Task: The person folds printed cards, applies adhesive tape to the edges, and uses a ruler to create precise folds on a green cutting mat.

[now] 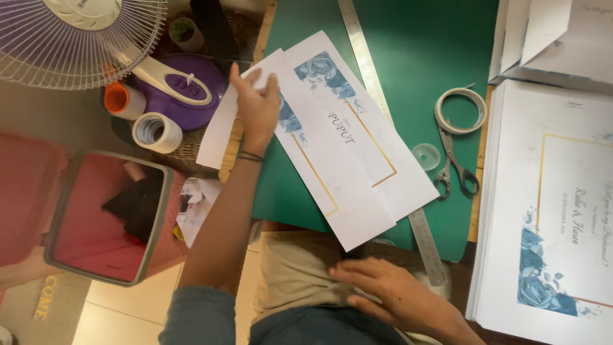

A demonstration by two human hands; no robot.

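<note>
our left hand lies flat on the white printed sheets spread over the green cutting mat. our right hand rests on our lap at six o'clock. at three o'clock of the sheets lie scissors and a tape roll.

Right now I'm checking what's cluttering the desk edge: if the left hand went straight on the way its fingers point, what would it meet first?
The left hand rests on the white printed sheets, fingers pointing toward the dark object beyond the mat; that probably comes first, though depth is unclear.
</note>
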